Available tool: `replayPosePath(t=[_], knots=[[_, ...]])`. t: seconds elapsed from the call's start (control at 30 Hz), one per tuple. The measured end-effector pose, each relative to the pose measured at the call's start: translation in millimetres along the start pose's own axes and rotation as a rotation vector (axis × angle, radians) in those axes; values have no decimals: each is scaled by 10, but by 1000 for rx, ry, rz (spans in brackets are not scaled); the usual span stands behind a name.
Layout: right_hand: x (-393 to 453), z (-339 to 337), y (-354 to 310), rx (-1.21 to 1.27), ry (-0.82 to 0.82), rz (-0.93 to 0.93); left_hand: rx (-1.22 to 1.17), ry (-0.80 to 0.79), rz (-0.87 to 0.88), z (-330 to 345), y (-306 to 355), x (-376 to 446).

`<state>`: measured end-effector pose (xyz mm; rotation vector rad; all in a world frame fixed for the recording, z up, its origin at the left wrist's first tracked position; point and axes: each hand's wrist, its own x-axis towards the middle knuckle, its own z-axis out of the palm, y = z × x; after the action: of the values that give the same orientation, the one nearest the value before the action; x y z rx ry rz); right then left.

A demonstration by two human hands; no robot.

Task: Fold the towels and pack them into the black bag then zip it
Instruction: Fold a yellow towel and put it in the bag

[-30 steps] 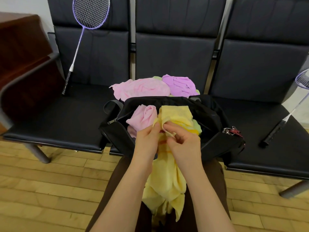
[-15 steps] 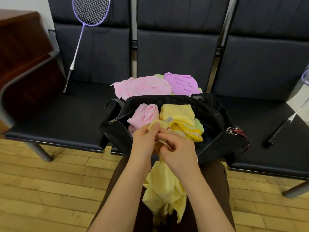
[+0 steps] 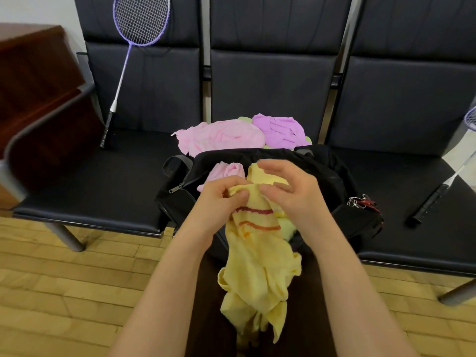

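Note:
A yellow towel [image 3: 255,264] with red and orange stripes hangs crumpled from the bag's front edge down over my lap. My left hand [image 3: 219,202] pinches its top edge. My right hand [image 3: 293,194] hovers just right of that edge, fingers loosely curled, holding nothing I can see. The black bag [image 3: 332,176] stands unzipped on the middle seat; inside lie a rolled pink towel [image 3: 226,171], a folded yellow one and a pale green one [image 3: 287,228]. Behind the bag lie a loose pink towel [image 3: 221,135] and a purple towel [image 3: 280,130].
A purple badminton racket [image 3: 128,57] leans on the left seat's backrest. Another racket [image 3: 438,194] lies on the right seat. Keys with a red tag [image 3: 362,202] sit on the bag's right end. A wooden cabinet [image 3: 33,81] stands at left; wood floor below.
My right hand has let go of the towel's top and lifted away with fingers spread. The left hand keeps its pinch, and the striped part of the towel now shows.

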<state>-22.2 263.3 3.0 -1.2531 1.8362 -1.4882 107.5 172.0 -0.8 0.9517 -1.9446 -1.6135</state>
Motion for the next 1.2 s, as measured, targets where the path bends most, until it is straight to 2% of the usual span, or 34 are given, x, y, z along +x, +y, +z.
replayPosePath(t=[0.1,0.17,0.27,0.37,0.5,0.63,0.73,0.93,1.07,1.2], knots=[[215,-134,-156,-47,-360,134,88,-113,116,-145,236,10],[286,-230,-254,0,-411,181,122,-133,180,-239,410,54],[414,-406,-515,28,-412,129,119,-126,286,-367,705,160],[595,-533,-868,-30,-346,36,67,-105,377,-417,1014,267],[860,-724,-1214,-79,-256,-47,60,2,462,-455,1335,432],[1045,-994,-1407,-239,-365,8,39,104,499,-599,1603,562],[1129,-1163,-1441,-379,-360,69,66,150,489,-703,1700,642],[1179,-1187,-1390,-204,-252,140,60,208,397,-715,1720,757],[1181,-1061,-1339,-77,-149,173,34,315,301,-651,1654,831],[1184,-821,-1354,57,-73,180,66,352,309,-476,1644,814]])
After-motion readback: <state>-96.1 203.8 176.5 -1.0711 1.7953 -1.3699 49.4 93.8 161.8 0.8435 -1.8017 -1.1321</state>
